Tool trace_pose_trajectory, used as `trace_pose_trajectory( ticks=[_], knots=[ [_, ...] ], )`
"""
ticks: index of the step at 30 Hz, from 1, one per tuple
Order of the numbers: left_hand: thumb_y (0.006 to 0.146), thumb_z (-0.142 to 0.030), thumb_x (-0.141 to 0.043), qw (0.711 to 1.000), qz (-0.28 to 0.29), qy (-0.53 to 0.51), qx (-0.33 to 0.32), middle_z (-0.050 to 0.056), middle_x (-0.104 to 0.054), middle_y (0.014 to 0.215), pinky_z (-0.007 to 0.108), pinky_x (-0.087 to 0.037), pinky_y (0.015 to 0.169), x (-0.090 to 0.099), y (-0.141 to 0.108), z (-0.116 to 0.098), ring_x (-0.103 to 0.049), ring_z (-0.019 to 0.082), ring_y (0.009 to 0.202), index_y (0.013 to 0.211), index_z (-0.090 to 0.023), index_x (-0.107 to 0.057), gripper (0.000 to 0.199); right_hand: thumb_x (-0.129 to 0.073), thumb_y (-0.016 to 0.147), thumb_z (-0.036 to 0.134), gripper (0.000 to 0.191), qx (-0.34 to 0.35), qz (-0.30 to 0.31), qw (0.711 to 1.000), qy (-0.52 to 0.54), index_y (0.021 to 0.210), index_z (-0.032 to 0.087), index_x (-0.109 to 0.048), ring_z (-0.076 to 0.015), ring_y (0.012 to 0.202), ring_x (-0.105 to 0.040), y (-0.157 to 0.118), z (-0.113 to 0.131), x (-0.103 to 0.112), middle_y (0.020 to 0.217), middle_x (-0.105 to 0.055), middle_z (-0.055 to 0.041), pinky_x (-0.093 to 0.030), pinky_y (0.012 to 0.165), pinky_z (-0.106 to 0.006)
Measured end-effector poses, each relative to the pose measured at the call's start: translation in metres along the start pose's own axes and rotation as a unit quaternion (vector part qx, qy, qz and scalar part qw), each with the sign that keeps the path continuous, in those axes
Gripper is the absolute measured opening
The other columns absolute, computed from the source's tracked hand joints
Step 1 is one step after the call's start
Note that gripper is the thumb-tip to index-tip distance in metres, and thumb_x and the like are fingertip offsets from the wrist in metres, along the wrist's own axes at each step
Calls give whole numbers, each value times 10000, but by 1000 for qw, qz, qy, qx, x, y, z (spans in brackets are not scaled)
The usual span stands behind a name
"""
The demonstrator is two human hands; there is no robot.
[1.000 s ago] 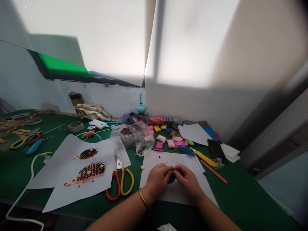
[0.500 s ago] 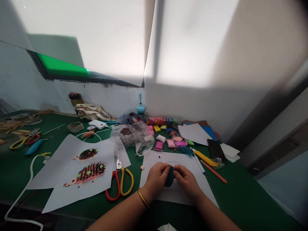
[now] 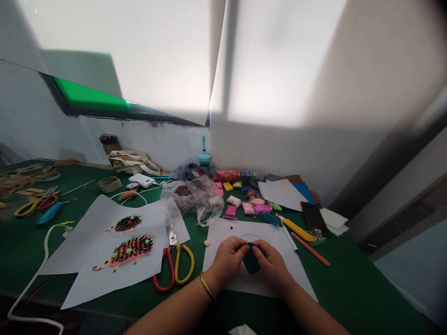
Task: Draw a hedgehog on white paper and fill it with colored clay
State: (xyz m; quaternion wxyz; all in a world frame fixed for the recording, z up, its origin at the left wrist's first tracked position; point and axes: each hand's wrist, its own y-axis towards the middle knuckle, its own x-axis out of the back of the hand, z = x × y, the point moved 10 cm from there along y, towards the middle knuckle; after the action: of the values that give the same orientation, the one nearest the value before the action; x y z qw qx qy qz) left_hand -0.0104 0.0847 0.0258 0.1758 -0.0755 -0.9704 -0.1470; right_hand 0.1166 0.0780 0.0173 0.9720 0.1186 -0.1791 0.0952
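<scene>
A flat dark teal piece (image 3: 251,260) hangs between my hands above a white sheet (image 3: 216,232) on which part of a drawn curve shows. My left hand (image 3: 228,256), with a gold bangle at the wrist, pinches its upper left edge. Opposite it, my right hand (image 3: 270,260) pinches the upper right edge, and the fingertips of both hands nearly meet. On the sheet beyond my left hand lies a tiny dark ball (image 3: 231,228). A small pale pink disc (image 3: 206,243) rests by the sheet's left edge.
Red-and-yellow-handled scissors (image 3: 172,265) lie left of the sheet. Further left are papers with two hedgehog figures (image 3: 131,251). Clay packets (image 3: 230,211) and a plastic bag (image 3: 199,195) sit behind. A yellow cutter (image 3: 298,230), an orange stick (image 3: 310,249) and a dark phone-like object (image 3: 313,216) are right.
The teal piece has turned and shifted slightly right, and more of its lower part shows below the fingers. Both hands have moved closer together at its top edge.
</scene>
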Motion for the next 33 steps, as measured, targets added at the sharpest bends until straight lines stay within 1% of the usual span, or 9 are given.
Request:
trace_pose_trajectory(
  ticks=[4,9,11,14,17,20,25,28,33],
  knots=[
    [877,-328,-550,1000,9,-8,-1,60,-705,1054,334,-478,890,-1,-1,-1,-625,216,983,1087,-230,-704,278,-478,903,455,296,1,0,1000,-3,857,216,-646,-197,739,-587,0,0,0,788,-644,-27,-457,669,-304],
    [859,-329,-563,1000,-11,-4,7,50,-717,891,324,-500,824,3,1,4,-638,207,867,898,-215,-741,216,-543,858,426,257,2,11,1000,16,902,210,-676,-208,778,-608,1,-3,-3,835,-675,-36,-478,700,-314],
    [863,-344,-560,999,-32,-26,23,58,-723,949,340,-502,846,7,2,8,-642,216,895,975,-207,-731,245,-571,839,413,250,-9,17,1000,24,937,208,-675,-211,784,-612,2,-6,-4,863,-683,-41,-484,698,-316],
    [888,-358,-536,998,-25,-54,13,66,-704,1088,353,-489,906,5,1,8,-632,221,990,1138,-222,-682,320,-566,842,401,237,-23,14,999,27,939,211,-672,-214,785,-618,3,-10,-4,863,-685,-41,-486,697,-319],
    [864,-339,-576,999,-18,-25,-17,57,-707,1005,334,-492,873,4,1,2,-628,213,950,1007,-230,-726,234,-568,840,384,210,-19,3,1000,17,900,213,-673,-220,808,-622,3,-8,-2,855,-684,-39,-483,735,-328],
    [844,-313,-598,999,-36,-7,-4,47,-694,862,317,-497,802,8,1,5,-625,201,848,862,-208,-731,170,-590,824,374,193,-20,0,1000,14,890,213,-674,-224,824,-621,3,-7,-1,865,-681,-39,-480,749,-330],
    [871,-304,-570,999,-21,-27,-9,51,-692,978,320,-485,854,7,1,0,-623,199,926,1045,-230,-716,238,-581,832,397,210,-26,-15,999,31,881,210,-664,-219,803,-613,3,-13,3,848,-665,-35,-484,733,-330],
    [840,-287,-611,1000,-9,-11,-27,49,-684,890,315,-485,825,5,1,-5,-623,201,886,960,-231,-747,190,-584,837,393,204,-20,-14,999,35,878,210,-663,-223,836,-617,3,-12,3,870,-669,-42,-482,775,-338],
    [846,-312,-599,997,-34,-61,18,65,-705,924,330,-493,834,9,3,6,-634,213,901,966,-200,-742,217,-587,840,389,217,-18,-7,999,45,933,205,-656,-221,862,-611,3,-10,2,913,-664,-47,-483,775,-323]
  ],
)
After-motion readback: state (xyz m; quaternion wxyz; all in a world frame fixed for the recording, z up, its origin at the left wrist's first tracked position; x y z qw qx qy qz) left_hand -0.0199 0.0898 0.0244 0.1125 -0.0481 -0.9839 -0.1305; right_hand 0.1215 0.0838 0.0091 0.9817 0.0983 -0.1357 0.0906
